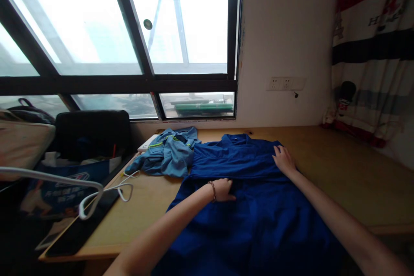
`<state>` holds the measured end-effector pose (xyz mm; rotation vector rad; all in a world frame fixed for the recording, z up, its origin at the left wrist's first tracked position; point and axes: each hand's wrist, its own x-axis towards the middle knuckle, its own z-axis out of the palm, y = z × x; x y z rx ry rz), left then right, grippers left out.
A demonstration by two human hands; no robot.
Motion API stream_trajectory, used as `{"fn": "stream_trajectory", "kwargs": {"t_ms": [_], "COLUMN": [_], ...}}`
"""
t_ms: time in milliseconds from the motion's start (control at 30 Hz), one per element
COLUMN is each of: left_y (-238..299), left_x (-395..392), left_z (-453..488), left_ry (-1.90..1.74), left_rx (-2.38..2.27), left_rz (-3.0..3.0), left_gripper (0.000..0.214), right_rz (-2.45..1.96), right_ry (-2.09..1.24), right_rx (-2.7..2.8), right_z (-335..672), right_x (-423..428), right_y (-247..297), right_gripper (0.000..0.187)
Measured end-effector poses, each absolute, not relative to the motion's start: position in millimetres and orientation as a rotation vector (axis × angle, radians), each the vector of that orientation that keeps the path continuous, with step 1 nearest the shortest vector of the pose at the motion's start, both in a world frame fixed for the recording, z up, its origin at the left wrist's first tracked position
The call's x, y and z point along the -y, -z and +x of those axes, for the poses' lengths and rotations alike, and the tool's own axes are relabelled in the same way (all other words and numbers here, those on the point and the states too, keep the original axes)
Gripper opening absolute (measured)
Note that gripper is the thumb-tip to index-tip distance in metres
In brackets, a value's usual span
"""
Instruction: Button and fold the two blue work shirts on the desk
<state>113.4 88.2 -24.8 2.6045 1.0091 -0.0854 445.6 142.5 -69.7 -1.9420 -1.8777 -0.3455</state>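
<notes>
A dark blue shirt (pixel 246 211) lies spread on the wooden desk (pixel 349 172), collar toward the window, with a fold line running across its upper part. My left hand (pixel 224 189), with a bead bracelet at the wrist, lies flat and open on the fold near the shirt's middle. My right hand (pixel 283 158) rests open, fingers spread, on the shirt's upper right shoulder area. Neither hand grips the cloth.
A crumpled lighter blue garment (pixel 168 153) lies at the shirt's left, by a white cable (pixel 129 175). A white hanger (pixel 93 194) juts over the desk's left edge. A black chair (pixel 92 133) and bags stand left. Wall sockets (pixel 286 83) and a striped curtain (pixel 371 51) are on the right.
</notes>
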Motion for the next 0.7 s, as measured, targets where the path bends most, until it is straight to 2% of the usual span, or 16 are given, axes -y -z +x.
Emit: {"fn": "stream_trajectory", "kwargs": {"t_ms": [100, 200, 300, 433, 600, 700], "left_y": [24, 33, 60, 92, 92, 78], "left_x": [-104, -137, -171, -202, -219, -229], "left_z": [135, 136, 105, 48, 22, 22], "left_ry": [-0.095, -0.333, -0.218, -0.264, -0.444, -0.517], "left_rx": [-0.861, -1.204, -1.595, -1.861, -2.006, -2.115], "left_rz": [2.595, 2.614, 2.577, 2.388, 2.019, 1.82], "left_gripper": [0.043, 0.048, 0.057, 0.06, 0.06, 0.057], "right_rz": [-1.61, -1.57, -1.68, -1.948, -2.208, -2.285], "right_ry": [0.307, 0.118, 0.0, 0.007, 0.039, -0.015], "right_rx": [2.233, 2.4, 2.406, 2.22, 1.838, 1.416], "right_z": [388, 349, 357, 423, 490, 505], "right_x": [-141, -144, -152, -166, -176, -181], "right_y": [71, 82, 98, 113, 123, 118], "right_gripper": [0.052, 0.057, 0.055, 0.051, 0.046, 0.059]}}
